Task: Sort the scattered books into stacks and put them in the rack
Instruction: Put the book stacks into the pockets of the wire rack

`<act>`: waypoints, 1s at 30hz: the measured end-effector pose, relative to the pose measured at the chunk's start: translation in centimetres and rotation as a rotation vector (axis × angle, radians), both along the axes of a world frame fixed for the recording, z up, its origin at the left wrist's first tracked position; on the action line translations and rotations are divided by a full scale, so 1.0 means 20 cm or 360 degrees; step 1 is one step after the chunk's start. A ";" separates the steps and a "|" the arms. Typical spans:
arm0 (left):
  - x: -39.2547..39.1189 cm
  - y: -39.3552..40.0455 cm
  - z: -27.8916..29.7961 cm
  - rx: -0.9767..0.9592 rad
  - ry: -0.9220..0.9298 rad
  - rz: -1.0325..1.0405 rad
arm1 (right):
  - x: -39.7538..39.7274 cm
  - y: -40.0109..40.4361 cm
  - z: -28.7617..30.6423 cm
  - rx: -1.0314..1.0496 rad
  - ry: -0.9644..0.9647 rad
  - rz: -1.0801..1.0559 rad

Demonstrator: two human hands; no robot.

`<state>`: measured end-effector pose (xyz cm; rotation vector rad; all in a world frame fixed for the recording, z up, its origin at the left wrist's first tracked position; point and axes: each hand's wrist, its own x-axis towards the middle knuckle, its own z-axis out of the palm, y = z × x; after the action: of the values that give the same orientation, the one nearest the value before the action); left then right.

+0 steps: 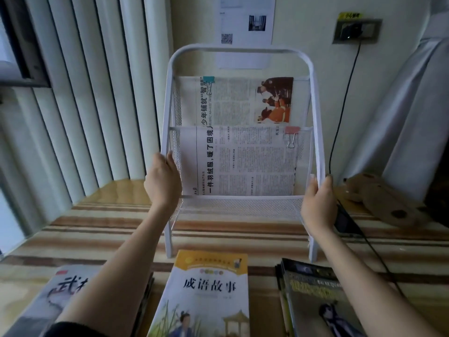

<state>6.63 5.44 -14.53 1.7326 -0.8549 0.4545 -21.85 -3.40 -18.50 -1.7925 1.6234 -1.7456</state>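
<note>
- White metal magazine rack (239, 50) with mesh pockets stands on the striped brown-and-cream surface (102, 222), toward its far edge, against the pale wall.
- Both hands grip the rack's side tubes: the left hand (162, 181) has its fingers curled round the left tube at the height of the lower pocket, and the right hand (318, 203) is wrapped round the right tube a little lower.
- Two folded newspapers sit in the rack: the upper newspaper (233, 100) carries a teal binder clip (208, 80) at its top edge, and the lower newspaper (243, 161) carries a pink binder clip (292, 132) near its right corner.
- Three stacks of books lie along the near edge, just in front of the rack's feet.
- Left: a stack topped by a grey-white book with brush lettering (65, 288), partly hidden by the left forearm.
- Middle: a stack topped by a yellow-and-white illustrated book (209, 288), directly before the rack.
- Right: a stack topped by a dark green-covered book (313, 300), partly under the right forearm.
- A black cable (345, 93) runs down from a dark wall socket (357, 30) to the right of the rack.
- A brown wooden object (379, 198) lies at the far right edge.
</note>
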 end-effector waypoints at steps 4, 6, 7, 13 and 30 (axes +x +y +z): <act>-0.01 0.04 0.00 0.0043 0.0010 -0.0051 | -0.03 0.07 0.02 0.0025 0.0018 0.0006; -0.01 0.06 0.00 0.0057 0.0013 -0.0091 | -0.01 0.10 0.04 0.0072 0.0026 -0.0025; -0.01 0.07 0.01 0.0075 0.0015 -0.0110 | 0.00 0.10 0.03 0.0129 0.0007 -0.0054; -0.19 0.31 -0.17 0.0355 0.0236 -0.0202 | 0.12 0.50 -0.09 0.0133 0.0234 0.0128; -0.31 0.75 -0.52 0.1056 0.0951 -0.0983 | 0.27 1.05 -0.28 0.1387 -0.0438 0.1111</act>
<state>0.34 20.51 -24.86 1.8928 -1.0863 -0.8064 -16.40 17.62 -24.12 -1.3413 1.1416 -0.7436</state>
